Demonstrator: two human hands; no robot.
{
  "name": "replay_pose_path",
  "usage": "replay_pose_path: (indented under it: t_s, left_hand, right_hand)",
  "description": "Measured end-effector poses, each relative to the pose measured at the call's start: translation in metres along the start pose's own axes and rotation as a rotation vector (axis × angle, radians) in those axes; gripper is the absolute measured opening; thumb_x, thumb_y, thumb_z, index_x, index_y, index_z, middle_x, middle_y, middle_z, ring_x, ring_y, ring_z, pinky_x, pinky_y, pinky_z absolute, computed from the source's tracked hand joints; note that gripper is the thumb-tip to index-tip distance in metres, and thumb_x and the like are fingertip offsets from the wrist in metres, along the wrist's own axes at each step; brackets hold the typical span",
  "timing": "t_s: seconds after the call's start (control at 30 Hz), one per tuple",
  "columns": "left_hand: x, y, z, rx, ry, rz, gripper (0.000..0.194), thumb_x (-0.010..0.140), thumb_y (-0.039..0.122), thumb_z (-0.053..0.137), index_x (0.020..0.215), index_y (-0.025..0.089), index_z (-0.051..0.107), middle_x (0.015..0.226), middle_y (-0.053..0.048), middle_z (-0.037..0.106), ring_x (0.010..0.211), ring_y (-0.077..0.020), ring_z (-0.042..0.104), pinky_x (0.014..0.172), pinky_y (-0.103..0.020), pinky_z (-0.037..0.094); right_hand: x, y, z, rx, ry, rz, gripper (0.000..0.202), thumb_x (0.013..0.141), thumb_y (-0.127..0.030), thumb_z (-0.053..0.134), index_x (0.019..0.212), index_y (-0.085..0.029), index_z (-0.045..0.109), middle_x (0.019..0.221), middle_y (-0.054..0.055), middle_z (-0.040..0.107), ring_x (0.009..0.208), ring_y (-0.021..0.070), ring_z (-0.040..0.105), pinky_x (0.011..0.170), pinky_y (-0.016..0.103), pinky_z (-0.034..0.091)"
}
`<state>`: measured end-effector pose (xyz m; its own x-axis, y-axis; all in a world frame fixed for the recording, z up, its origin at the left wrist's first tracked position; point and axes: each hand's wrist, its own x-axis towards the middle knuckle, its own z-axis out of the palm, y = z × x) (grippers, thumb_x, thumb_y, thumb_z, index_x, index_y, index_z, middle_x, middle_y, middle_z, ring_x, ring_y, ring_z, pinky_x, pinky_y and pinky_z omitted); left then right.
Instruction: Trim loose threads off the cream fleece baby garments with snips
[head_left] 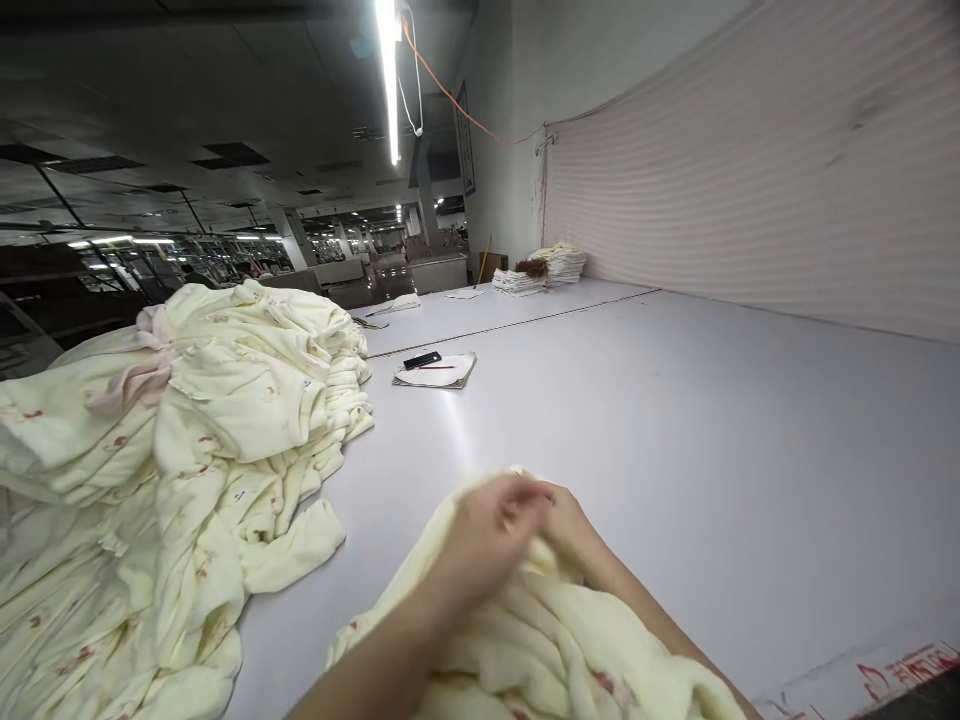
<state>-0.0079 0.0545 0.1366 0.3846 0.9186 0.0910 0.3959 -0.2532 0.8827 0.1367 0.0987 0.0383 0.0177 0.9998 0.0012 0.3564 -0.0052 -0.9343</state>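
A cream-yellow fleece garment (547,620) with small reddish prints lies bunched in front of me at the table's near side. My left hand (487,530) reaches across its top, slightly blurred, with the fingers curled in a pinch at the cloth. Close against it, my right hand (564,518) grips the garment's upper edge, its fingers partly hidden behind the left hand. To the left, a tall heap of similar cream garments (247,400) droops over the table, with a pale pink strip (139,375) on top.
Beyond my hands, a paper pad (457,372) carries a black object (422,360) and a red pen (435,367). Stacked folded cloth (562,265) stands at the far end of the white table (675,430). A striped pink sheet (750,190) covers the right wall. Printed plastic (900,670) lies near right.
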Motion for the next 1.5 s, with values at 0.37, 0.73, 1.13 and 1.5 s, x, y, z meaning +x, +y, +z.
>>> replay_pose_path:
  t_s: [0.37,0.73,1.13,1.5]
  left_hand:
    - [0.029,-0.042,-0.036,-0.587,-0.462,-0.334,0.056,0.079,0.044,0.063,0.129,0.023,0.049,0.118,-0.009,0.063,0.107,-0.0223,0.058,0.091,-0.036,0.043]
    - [0.016,-0.015,-0.028,-0.443,-0.488,-0.055,0.055,0.075,0.024,0.063,0.127,0.03,0.044,0.137,-0.007,0.044,0.104,-0.0184,0.056,0.08,-0.029,0.045]
    - [0.011,-0.01,-0.057,-0.459,-0.458,-0.124,0.028,0.077,0.025,0.065,0.102,0.016,0.058,0.099,-0.005,0.061,0.091,-0.0165,0.055,0.079,-0.028,0.043]
    - [0.011,-0.013,-0.054,-0.422,-0.461,-0.16,0.031,0.072,0.03,0.07,0.097,0.017,0.058,0.092,-0.004,0.061,0.086,-0.0169,0.055,0.075,-0.028,0.043]
  right_hand:
    - [-0.04,-0.032,-0.015,0.821,-0.328,-0.149,0.01,0.059,-0.029,0.048,0.063,-0.02,0.048,0.052,-0.006,0.029,0.045,0.0084,0.017,0.045,0.023,0.018]
    - [-0.055,-0.05,-0.03,0.777,-0.316,-0.152,0.006,0.07,-0.021,0.047,0.065,-0.019,0.044,0.057,-0.006,0.029,0.05,0.0092,0.019,0.046,0.023,0.017]
    - [-0.07,-0.061,-0.038,-0.247,0.19,-0.307,0.015,0.085,-0.029,0.046,0.096,-0.026,0.056,0.101,0.003,0.056,0.07,0.0155,0.056,0.056,0.026,0.043]
    - [-0.066,-0.053,-0.034,0.011,0.087,-0.317,0.023,0.085,-0.039,0.055,0.104,-0.026,0.06,0.107,0.004,0.057,0.092,0.0189,0.057,0.075,0.028,0.047]
